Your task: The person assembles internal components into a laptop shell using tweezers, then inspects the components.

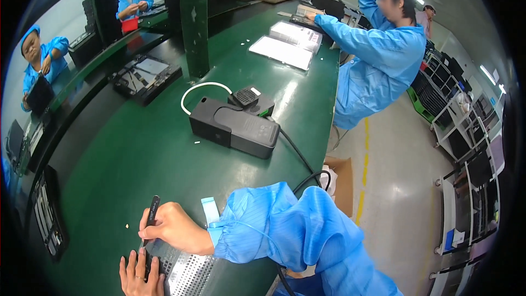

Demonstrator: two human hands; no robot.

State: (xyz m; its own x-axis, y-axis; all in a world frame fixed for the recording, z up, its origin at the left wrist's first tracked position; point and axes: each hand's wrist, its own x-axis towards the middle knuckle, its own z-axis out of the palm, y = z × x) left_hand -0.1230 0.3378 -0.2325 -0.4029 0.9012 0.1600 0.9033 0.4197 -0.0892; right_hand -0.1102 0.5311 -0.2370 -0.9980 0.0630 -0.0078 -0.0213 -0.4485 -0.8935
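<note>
My right hand [174, 225] pinches a pair of black tweezers [153, 208], held upright with the tips pointing down. Those tips are close to the fingertips of my left hand [137, 277]. A ring is on one finger of that left hand, whose fingers are spread and resting on a dark part at the edge of a silver perforated metal plate [192, 275]. The plate lies on the green tabletop beneath my right wrist. What the tweezer tips touch is too small to tell. By my right cuff lies a white and pale blue strip [209, 208].
A black boxy device [235, 129] with a white tube and black cable stands ahead. Beyond it, a green post [195, 22] rises near an opened electronic unit [145, 77]. White panels [282, 53] lie farther off. A co-worker in blue [378, 49] sits at right; others work at left.
</note>
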